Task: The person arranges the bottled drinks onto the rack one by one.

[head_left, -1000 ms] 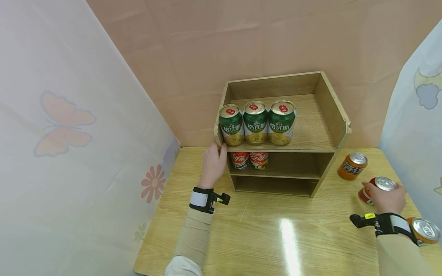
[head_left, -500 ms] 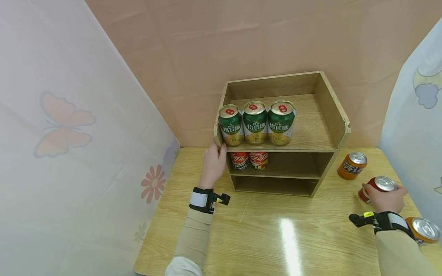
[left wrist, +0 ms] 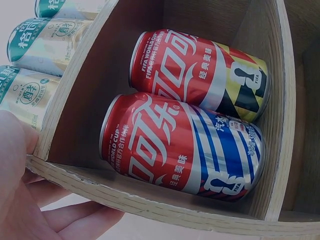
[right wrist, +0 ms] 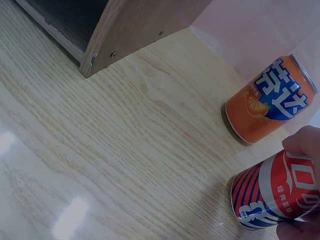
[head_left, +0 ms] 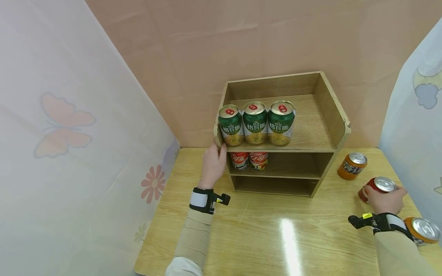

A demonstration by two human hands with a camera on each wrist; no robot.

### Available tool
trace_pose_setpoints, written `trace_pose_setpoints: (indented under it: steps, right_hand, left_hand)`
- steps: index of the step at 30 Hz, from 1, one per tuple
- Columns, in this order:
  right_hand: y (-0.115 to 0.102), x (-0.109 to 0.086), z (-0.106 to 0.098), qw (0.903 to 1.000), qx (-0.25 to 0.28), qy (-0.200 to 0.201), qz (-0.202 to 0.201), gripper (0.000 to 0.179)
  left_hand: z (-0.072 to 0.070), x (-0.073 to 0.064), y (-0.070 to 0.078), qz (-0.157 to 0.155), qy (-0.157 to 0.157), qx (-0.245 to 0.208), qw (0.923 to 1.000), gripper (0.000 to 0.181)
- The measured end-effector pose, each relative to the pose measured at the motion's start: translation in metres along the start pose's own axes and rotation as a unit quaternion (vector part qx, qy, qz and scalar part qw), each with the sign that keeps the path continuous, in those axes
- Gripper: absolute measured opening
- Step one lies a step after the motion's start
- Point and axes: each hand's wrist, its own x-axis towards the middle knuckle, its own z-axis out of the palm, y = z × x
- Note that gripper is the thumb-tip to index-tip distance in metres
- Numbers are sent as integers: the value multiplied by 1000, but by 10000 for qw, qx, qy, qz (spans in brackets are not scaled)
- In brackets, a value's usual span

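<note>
My left hand [head_left: 212, 163] grips the left side panel of a wooden shelf [head_left: 276, 150], thumb at the front edge and fingers around the outside, as the left wrist view shows. Three green kvass cans [head_left: 255, 122] stand on its top tier. Two red cola cans [left wrist: 185, 145] stand side by side on the middle tier, at the left. On the table to the right, my right hand [head_left: 386, 197] holds another red cola can [right wrist: 280, 190] around its body, its silver lid showing in the head view. An orange soda can [right wrist: 270, 100] stands just behind that can.
Another orange soda can [head_left: 425, 230] stands at the right, beside my right wrist. The shelf's bottom tier [head_left: 272, 185] lies close above the wooden table [head_left: 262, 230]. A patterned cloth wall [head_left: 414, 126] bounds the right side, another cloth wall [head_left: 86, 172] the left.
My right hand has shifted very slightly left around the cola can, which stays almost in place. My left hand and the shelf have not moved.
</note>
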Motion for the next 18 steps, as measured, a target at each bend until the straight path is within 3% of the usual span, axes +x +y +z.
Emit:
trace_pose_setpoints:
  steps: [18]
  right_hand:
    - [16, 0, 10, 9987, 201, 386, -259, 94]
  left_hand:
    - [0, 0, 1, 6, -1, 17, 10000, 23]
